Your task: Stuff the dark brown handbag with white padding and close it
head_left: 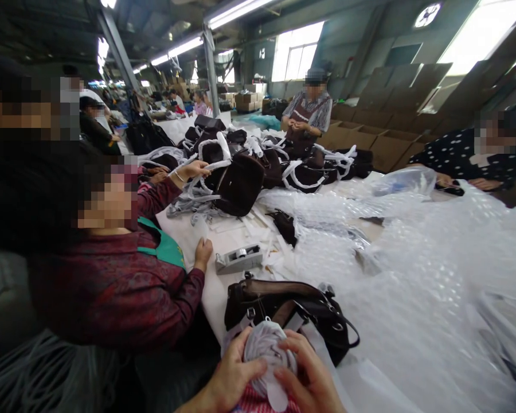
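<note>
At the bottom centre of the frame a crumpled wad of white wrapping (270, 350) is held between both hands: the left hand (232, 376) is curled under and around its left side, and the right hand (312, 378) is closed over its right side with the fingers bent in; both grips are closed on the wad, not flat or open. The wad sits just in front of a dark brown handbag (288, 312) lying on the white table (217, 287), and seems to touch it. The bag's mouth cannot be seen clearly from this angle, so whether anything is already inside it cannot be told. A risk may be judged here: the loose strap and metal buckles of the handbag lie close to the fingers, so the soft wrapping could be snagged or torn on them, or the wad could be let slip and unravel if the grip is loosened. Slippery bubble wrap (413, 275) is spread across the right half of the frame, on which things could slide. A tape dispenser (238, 259) stands just above the handbag, near a co-worker's hand (203, 252). A heap of dark bags (249, 166) with white-wrapped handles is piled in the upper middle.
</note>
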`<state>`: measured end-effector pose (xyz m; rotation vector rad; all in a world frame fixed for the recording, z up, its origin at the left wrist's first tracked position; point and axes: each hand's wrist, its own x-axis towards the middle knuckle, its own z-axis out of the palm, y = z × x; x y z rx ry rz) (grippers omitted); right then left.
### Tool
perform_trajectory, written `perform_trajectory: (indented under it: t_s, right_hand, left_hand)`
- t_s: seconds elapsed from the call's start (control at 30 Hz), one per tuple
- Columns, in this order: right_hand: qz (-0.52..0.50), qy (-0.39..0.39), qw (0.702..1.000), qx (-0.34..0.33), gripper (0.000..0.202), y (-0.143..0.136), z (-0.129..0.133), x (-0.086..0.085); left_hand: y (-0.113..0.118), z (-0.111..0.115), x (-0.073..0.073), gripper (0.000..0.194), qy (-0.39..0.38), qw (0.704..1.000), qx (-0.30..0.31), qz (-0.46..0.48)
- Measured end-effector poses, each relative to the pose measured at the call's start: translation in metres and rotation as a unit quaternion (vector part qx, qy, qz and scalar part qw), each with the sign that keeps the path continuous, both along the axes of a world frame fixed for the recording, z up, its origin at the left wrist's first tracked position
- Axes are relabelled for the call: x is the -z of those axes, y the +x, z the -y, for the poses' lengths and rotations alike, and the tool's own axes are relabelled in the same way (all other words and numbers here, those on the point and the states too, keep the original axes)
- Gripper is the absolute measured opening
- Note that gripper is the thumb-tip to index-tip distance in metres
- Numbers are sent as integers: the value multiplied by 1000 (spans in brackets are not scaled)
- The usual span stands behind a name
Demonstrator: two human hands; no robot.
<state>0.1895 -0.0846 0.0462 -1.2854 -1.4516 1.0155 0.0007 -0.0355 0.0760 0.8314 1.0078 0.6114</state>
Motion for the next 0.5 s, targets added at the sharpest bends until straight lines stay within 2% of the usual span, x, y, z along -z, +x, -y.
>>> perform_trajectory:
  t_s: [0.1,0.2,0.33,0.5]
  right_hand:
    - [104,96,990,2,34,4,-1,-5]
    - [120,110,987,11,35,5,0,-6]
    - [92,56,994,-10,28,6,1,-3]
    - [-2,-32,996,-89,22,7,2,-12]
  left_hand:
    - [0,1,-2,50,-3,1000,-5,5]
    - [-2,3,0,54,1,1000,4,-14]
    - [-6,5,4,65,19,998,34,-50]
    - [-6,5,4,58,41,995,78,-54]
